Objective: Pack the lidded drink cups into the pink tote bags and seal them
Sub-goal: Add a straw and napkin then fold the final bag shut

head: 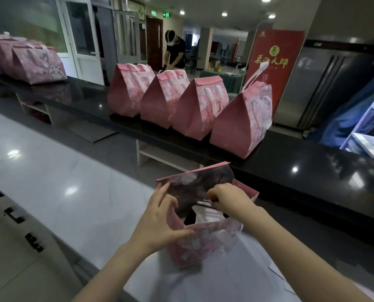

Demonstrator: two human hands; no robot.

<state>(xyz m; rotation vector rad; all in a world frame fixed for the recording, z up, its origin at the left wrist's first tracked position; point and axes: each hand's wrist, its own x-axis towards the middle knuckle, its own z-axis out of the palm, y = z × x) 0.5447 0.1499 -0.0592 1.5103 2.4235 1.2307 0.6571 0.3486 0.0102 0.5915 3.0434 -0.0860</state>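
- The open bag (203,243) stands at the near edge of the white tabletop (83,182), so it could tip toward the person if either wall is tugged too hard.
- The left hand (160,223) is spread wide across the bag's left side, with the thumb on the near wall and the fingers up at the far flap. If that grip slackens, the mouth will likely fold inward.
- The right hand (227,198) is curled tight and pinches the far flap at its dark inner edge. Pulling it down crookedly could crease the paper or miss the closure.
- A white shape (205,215) sits inside the bag. I cannot tell whether it is a lidded cup. If it is one and leans, pressing the flap down may pop the lid or spill the drink.
- Open bags: one, between the hands.
- Sealed bags (199,110): four in a row on the black tabletop (312,162), touching or just beside each other. The nearest has its handle sticking up.
- Far-left bags (35,64): a further row, too crowded to count.
- Cups clearly seen: none.
- Hands: two.
- Other people: one person (176,51), well apart in the background.
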